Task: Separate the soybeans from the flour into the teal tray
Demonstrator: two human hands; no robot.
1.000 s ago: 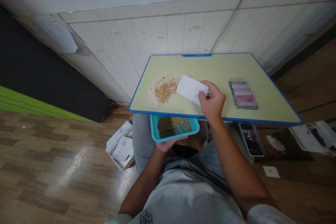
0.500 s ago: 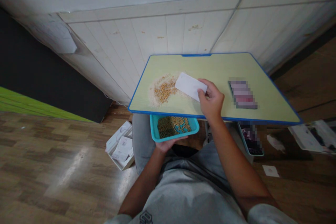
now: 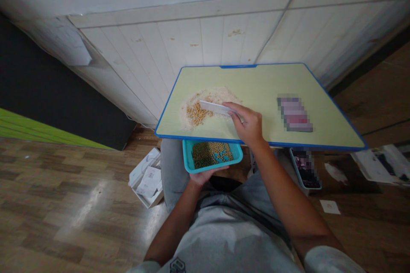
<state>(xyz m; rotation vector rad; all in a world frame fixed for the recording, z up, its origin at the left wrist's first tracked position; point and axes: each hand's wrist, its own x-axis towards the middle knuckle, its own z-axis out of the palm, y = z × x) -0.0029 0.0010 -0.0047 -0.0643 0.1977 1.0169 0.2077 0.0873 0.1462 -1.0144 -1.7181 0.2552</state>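
My right hand (image 3: 248, 123) pinches a thin white card (image 3: 216, 107), tilted nearly on edge over the table. At the card's far end lies a pile of yellow beans (image 3: 196, 114), which look like soybeans. Pale grains (image 3: 224, 93) are spread around and behind them. Below the table's front edge, my left hand (image 3: 205, 175) supports a turquoise basket (image 3: 237, 163) from underneath, its fingers mostly hidden by it. Inside the basket is a layer of beans (image 3: 208, 153), with patches of the turquoise bottom showing at the right.
The yellow-green table (image 3: 262, 83) has a blue rim and stands near a white panelled wall (image 3: 185, 42). A blurred-out flat object (image 3: 294, 114) lies on its right side. An open white box (image 3: 149, 179) sits on the wooden floor at left, and a bin (image 3: 306, 170) stands below right.
My right hand has moved left and slightly down, turning the white card from lying flat to nearly on edge beside the beans. The left hand and basket have stayed put.
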